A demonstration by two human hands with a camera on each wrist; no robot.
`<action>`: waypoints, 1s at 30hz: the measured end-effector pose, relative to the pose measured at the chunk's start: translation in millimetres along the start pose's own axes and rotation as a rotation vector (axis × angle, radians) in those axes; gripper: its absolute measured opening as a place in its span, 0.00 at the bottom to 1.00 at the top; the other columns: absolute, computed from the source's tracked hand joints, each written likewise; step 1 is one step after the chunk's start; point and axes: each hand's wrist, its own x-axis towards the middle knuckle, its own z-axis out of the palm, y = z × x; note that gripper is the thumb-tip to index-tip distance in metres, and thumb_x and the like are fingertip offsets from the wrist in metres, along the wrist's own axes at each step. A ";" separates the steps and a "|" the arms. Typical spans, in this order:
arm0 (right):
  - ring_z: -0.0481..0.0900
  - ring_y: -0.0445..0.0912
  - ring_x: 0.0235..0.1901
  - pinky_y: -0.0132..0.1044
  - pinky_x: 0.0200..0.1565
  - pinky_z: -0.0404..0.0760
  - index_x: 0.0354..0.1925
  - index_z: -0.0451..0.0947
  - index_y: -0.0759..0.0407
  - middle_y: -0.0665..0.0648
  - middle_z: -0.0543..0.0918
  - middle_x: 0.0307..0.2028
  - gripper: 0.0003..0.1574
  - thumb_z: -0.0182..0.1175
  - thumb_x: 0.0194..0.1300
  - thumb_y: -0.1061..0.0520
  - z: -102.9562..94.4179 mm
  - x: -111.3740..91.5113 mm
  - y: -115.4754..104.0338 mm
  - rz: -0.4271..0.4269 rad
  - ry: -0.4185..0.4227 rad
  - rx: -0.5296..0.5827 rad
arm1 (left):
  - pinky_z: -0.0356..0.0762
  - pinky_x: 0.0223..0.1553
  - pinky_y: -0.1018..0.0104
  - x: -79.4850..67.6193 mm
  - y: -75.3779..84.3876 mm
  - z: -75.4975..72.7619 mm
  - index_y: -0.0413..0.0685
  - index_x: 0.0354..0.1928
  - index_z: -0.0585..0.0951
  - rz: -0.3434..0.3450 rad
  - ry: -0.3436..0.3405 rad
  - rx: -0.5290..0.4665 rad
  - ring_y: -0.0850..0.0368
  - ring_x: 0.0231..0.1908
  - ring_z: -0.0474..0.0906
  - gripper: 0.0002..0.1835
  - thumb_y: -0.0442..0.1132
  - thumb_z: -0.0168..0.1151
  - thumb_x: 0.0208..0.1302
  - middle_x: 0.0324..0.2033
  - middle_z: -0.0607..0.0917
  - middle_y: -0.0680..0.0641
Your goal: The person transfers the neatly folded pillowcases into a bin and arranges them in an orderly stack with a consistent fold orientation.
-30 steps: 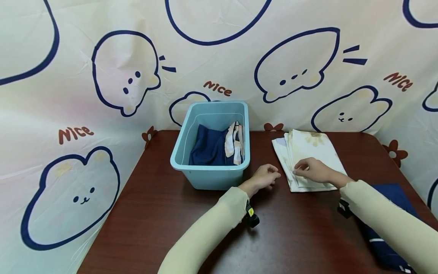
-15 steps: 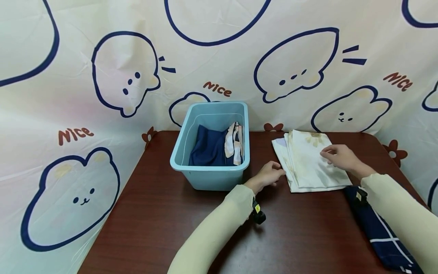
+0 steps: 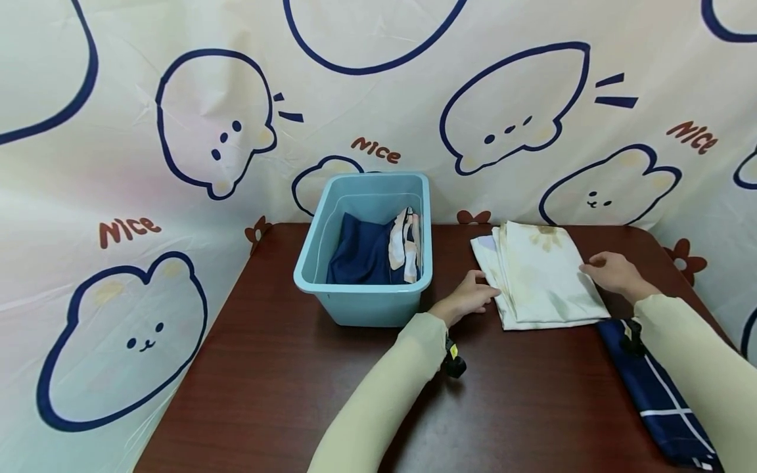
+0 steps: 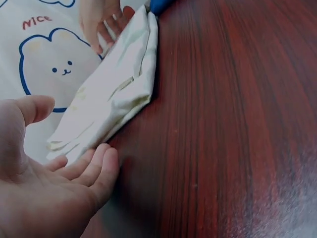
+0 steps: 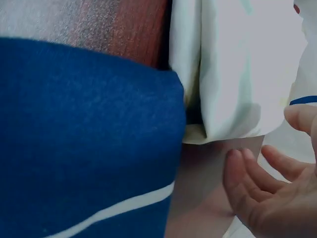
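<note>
A: Item one, your hands?

B: Your left hand point(image 3: 467, 299), fingers relaxed and apart, touches the left edge of the folded cream cloth point(image 3: 541, 276); your right hand point(image 3: 612, 272), likewise loose and holding nothing, rests at its right edge.

A: Location of the cloth?

B: On the brown table point(image 3: 266, 381), between the blue bin point(image 3: 367, 299) and the folded navy cloth point(image 3: 656, 394).

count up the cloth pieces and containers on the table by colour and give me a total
Cream folded cloth, between left hand and right hand: 1
Navy cloth on the table: 1
Navy cloth in the bin: 1
White patterned cloth in the bin: 1
Light blue bin: 1
Total: 5
</note>
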 end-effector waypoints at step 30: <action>0.79 0.40 0.46 0.38 0.48 0.82 0.77 0.38 0.73 0.54 0.78 0.53 0.50 0.52 0.78 0.47 5.8 8.0 2.4 -0.076 -0.541 0.392 | 0.80 0.53 0.53 4.5 -3.6 -7.6 0.46 0.66 0.70 -0.003 0.218 0.000 0.47 0.51 0.83 0.22 0.42 0.57 0.74 0.52 0.83 0.43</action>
